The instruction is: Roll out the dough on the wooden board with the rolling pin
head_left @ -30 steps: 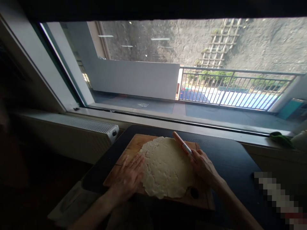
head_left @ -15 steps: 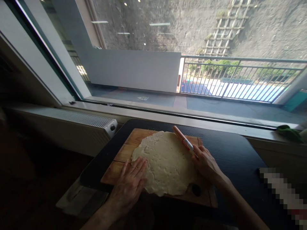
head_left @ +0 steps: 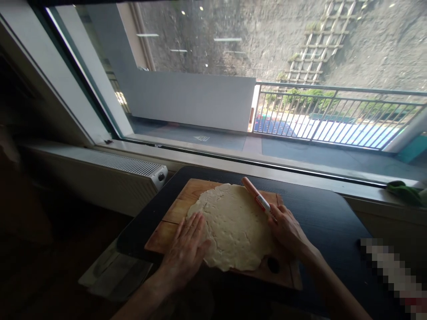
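Observation:
A wide, flat sheet of pale dough (head_left: 233, 226) with a ragged edge covers much of a wooden cutting board (head_left: 167, 231). My left hand (head_left: 188, 246) lies flat over the dough's left edge, its fingers stretched forward. In my right hand (head_left: 287, 224) is a wooden rolling pin (head_left: 253, 191), gripped by its near end. The pin slants along the far right side of the dough, its other end pointing away from me. A label is wrapped on its middle. My palm and fingers cover the near end of the pin.
Beneath the board is a black table (head_left: 320, 218) with rounded corners, set against a windowsill (head_left: 227, 165). A white radiator (head_left: 133, 171) stands at the left. Some green cloth-like item (head_left: 405, 193) sits on the sill at right. A blurred-out object (head_left: 387, 262) lies on the table's right side.
My left hand has shifted slightly up and forward along the dough's left edge. My right hand and the rolling pin have hardly moved. The whole view has shifted a little.

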A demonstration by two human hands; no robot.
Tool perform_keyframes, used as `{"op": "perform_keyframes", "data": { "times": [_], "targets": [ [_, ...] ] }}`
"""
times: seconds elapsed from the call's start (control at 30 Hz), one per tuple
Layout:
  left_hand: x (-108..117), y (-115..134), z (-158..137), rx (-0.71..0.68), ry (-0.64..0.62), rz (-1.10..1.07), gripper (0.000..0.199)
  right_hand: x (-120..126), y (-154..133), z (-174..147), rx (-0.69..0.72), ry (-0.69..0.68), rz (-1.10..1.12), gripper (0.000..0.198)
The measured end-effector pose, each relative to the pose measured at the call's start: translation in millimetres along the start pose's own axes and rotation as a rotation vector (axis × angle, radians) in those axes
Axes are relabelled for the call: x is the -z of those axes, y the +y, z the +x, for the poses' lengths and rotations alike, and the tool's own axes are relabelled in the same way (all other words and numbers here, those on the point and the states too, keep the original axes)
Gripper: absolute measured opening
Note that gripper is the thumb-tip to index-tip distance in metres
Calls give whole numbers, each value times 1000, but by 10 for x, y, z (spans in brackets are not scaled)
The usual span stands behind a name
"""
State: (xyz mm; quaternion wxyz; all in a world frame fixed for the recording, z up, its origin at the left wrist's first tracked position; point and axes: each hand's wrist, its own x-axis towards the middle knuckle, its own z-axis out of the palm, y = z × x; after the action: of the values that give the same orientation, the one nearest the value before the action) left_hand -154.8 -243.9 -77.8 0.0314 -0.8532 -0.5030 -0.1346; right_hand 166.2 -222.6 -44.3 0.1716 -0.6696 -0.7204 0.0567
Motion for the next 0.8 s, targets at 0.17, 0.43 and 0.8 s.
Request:
{"op": "perform_keyframes", "data": {
  "times": [0.17,0.43,0.8],
  "targets": [
    [-20,-54,23,-7,2,25,59,-14,9,-2,2,27,-2,24],
    [-17,54,28,18,19,33,60,-45,27,6,-14,9,0,29],
    [49,-155,436,116,71,92,50,5,15,5,-14,-11,35,28]
  ]
}}
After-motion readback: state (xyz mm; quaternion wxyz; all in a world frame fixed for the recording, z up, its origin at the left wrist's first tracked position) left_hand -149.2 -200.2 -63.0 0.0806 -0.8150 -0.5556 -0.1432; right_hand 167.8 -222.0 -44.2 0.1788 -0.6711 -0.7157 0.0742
